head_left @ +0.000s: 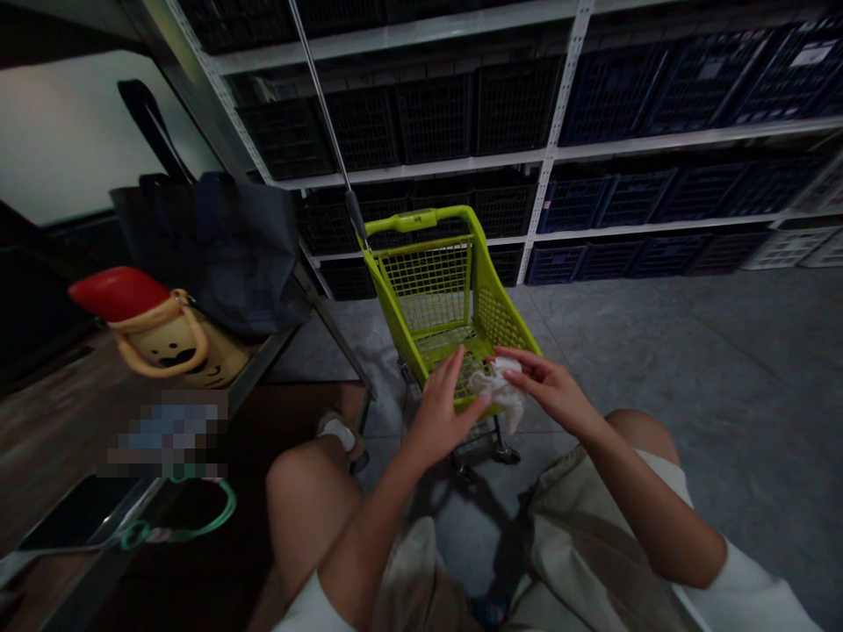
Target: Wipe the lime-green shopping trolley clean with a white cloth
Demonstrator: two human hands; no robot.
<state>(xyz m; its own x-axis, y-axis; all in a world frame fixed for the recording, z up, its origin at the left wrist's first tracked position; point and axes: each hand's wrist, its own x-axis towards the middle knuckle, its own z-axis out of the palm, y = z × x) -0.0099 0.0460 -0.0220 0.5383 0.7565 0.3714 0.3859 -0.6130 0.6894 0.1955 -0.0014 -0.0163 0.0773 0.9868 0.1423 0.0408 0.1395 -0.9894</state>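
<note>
A crumpled white tissue hangs in front of the green shopping cart. Thumb and fingers of my right hand pinch it from the right side. To its left is my left hand, fingers stretched upward and thumb apart, the thumb tip close to the tissue's edge. I cannot tell whether that thumb touches it. Both hands are between my knees and the cart, whose basket shows a mesh floor and mesh walls. Part of the cart's front rim is hidden behind my hands and the tissue.
At the left, a table bears a dark tote bag, a tan bag with a red top and a phone with a green strap. White shelving with dark crates stands behind the cart. A metal pole rises from the cart.
</note>
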